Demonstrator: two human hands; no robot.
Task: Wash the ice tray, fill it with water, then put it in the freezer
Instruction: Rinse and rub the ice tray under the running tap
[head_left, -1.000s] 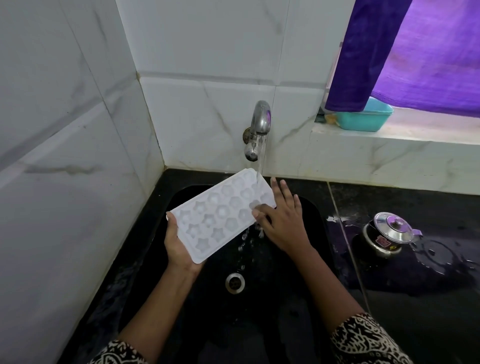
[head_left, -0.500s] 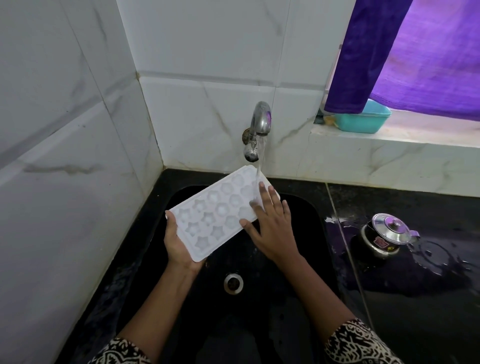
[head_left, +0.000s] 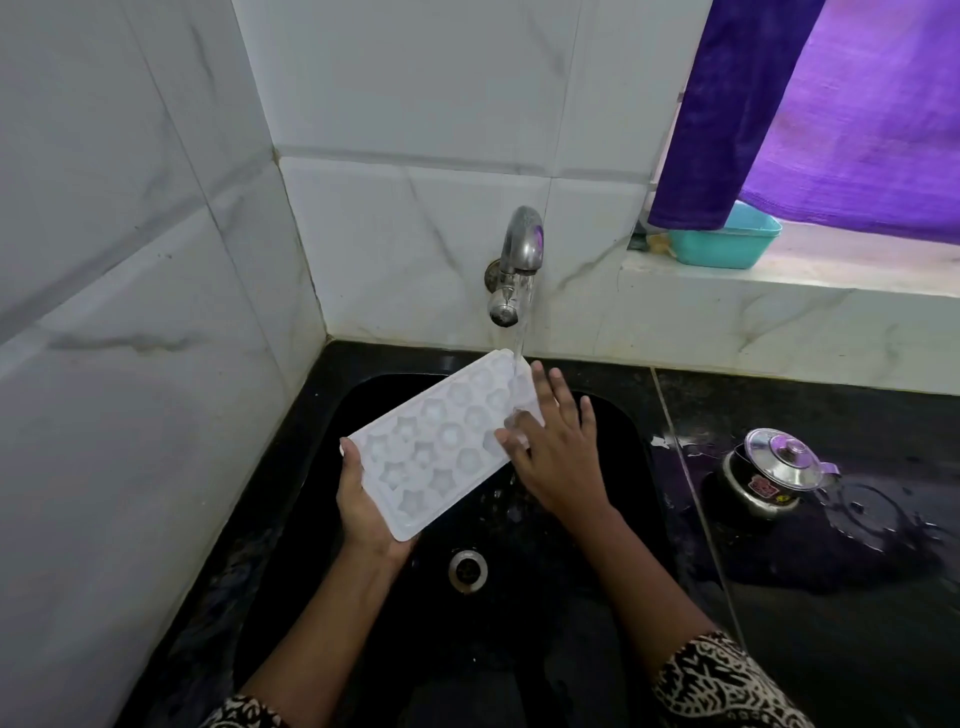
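Scene: I stand at a black sink (head_left: 519, 649) set in the back left corner of a wet, dark counter (head_left: 831, 649), with the wall tap (head_left: 519, 260) running.
Ice tray: The white ice tray (head_left: 441, 447) is off the basin floor, over the sink's back half. It is tilted with its cavities facing up. Its far end is raised under the stream of water (head_left: 519, 340) and its near end dips toward the sink's left edge.
Left hand: My left hand (head_left: 363, 509) grasps the tray's near short end, thumb on the rim and palm underneath.
Right hand: My right hand (head_left: 556, 452) lies flat on the tray's far right cavities, fingers straight and spread. It clasps nothing and touches the plastic where the water lands.
Step in hand: Washing, as I judge it. The tilt lets water run off toward the drain (head_left: 467, 569), so this is not yet filling.
Unclear: Glare on the white plastic stops me telling whether any cavity holds water.
Next move: My right fingers need to work across the cavities nearer my left hand. Then the tray must come level under the stream, steadied at both ends, so that it fills evenly.
Surroundings: A lidded steel pot (head_left: 774, 473) stands in a puddle on the counter right of the sink. A teal tub (head_left: 727, 244) sits on the window ledge at the back right, under a purple curtain (head_left: 779, 104).
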